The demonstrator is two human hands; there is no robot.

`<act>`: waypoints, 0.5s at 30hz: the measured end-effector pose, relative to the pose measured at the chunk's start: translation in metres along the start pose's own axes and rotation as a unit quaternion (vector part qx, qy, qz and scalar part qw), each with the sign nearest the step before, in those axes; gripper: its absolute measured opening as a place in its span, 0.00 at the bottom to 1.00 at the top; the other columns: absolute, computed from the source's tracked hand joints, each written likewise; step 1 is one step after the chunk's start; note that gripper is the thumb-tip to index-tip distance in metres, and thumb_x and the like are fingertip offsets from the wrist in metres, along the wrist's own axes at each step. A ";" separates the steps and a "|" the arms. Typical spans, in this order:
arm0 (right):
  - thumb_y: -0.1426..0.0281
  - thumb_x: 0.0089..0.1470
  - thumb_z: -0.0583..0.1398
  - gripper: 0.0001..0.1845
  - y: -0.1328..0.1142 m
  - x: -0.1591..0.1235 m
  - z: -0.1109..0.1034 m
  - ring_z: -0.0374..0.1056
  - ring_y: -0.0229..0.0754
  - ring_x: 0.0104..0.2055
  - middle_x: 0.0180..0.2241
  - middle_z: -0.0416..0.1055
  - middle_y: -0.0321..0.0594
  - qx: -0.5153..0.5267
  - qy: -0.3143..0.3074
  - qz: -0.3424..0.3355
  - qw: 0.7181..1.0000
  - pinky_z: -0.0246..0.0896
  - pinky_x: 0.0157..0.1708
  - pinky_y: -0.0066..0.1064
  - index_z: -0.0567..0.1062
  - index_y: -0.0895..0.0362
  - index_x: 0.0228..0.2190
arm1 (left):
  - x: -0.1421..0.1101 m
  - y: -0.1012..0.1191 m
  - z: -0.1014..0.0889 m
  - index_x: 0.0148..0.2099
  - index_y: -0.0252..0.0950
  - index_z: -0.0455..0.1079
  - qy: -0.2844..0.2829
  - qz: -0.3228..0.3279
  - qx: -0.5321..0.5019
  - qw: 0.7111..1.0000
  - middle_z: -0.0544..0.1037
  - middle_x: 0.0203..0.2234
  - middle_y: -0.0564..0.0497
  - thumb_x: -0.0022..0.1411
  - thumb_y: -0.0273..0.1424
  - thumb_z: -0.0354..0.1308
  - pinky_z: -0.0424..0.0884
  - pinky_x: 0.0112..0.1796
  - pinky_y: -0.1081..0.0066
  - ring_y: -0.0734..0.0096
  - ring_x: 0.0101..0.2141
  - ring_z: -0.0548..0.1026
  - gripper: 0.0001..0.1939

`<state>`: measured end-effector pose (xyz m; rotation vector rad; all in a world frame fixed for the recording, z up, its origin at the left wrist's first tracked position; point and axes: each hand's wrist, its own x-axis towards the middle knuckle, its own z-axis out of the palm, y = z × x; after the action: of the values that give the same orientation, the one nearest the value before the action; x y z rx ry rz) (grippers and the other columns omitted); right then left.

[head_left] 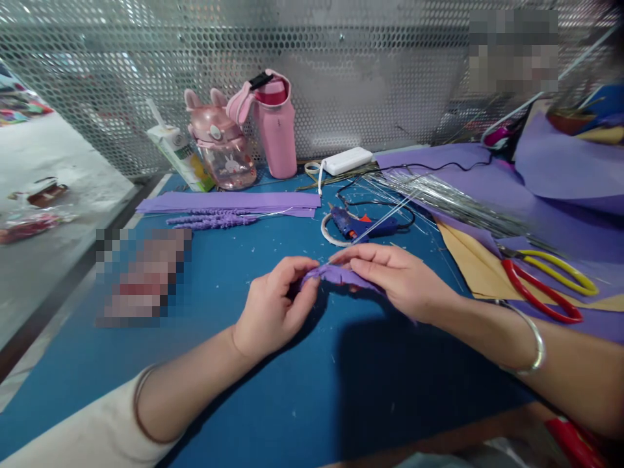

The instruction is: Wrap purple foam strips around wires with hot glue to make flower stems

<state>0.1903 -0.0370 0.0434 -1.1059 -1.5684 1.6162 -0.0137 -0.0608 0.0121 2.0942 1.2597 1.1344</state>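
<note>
Between my two hands stretches a strip of purple paper (pixel 344 275), its lower edge cut into a fringe. My left hand (pixel 280 305) pinches the strip's left end between thumb and fingers. With thumb and forefinger closed, my right hand (pixel 402 279) grips the strip farther right. A thin pale wire (pixel 385 218) runs from near the right fingertips up toward the back right. Just behind the hands lies a blue glue gun (pixel 358 224), beside a white tape ring (pixel 331 231). Finished-looking purple fringed stems (pixel 214 220) rest to the left.
Purple paper strips (pixel 229 203) lie stacked at the back left. Behind them stand a drink carton (pixel 182 159), a rabbit-eared bottle (pixel 227 159) and a pink bottle (pixel 277 136). A white power bank (pixel 348 160), wires (pixel 448 195) and red-and-yellow-handled scissors (pixel 541 292) occupy the right side.
</note>
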 end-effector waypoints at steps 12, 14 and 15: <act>0.70 0.60 0.52 0.08 0.004 0.002 -0.012 0.51 0.31 0.19 0.18 0.58 0.28 -0.039 0.024 -0.072 0.996 0.48 0.20 0.25 0.71 0.56 0.37 | 0.008 -0.002 0.001 0.47 0.30 0.67 -0.147 -0.186 -0.355 0.904 0.76 0.25 0.46 0.68 0.42 0.39 0.55 0.19 0.76 0.78 0.18 0.61 0.23; 0.68 0.59 0.54 0.09 0.001 -0.001 -0.010 0.50 0.30 0.18 0.16 0.56 0.27 -0.093 0.010 -0.072 0.993 0.46 0.19 0.25 0.72 0.56 0.39 | 0.011 0.000 0.002 0.47 0.29 0.68 -0.161 -0.208 -0.375 0.889 0.75 0.24 0.47 0.68 0.43 0.40 0.54 0.18 0.76 0.79 0.17 0.60 0.24; 0.66 0.57 0.57 0.09 0.000 -0.002 -0.010 0.49 0.30 0.17 0.16 0.55 0.26 -0.116 0.007 -0.077 0.990 0.46 0.19 0.25 0.73 0.57 0.38 | 0.012 0.000 0.002 0.46 0.29 0.69 -0.167 -0.214 -0.381 0.884 0.75 0.23 0.48 0.68 0.43 0.42 0.54 0.18 0.76 0.80 0.17 0.59 0.24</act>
<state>0.1995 -0.0339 0.0444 -1.0808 -1.8201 1.3490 -0.0095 -0.0507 0.0161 1.2645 0.8448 0.8251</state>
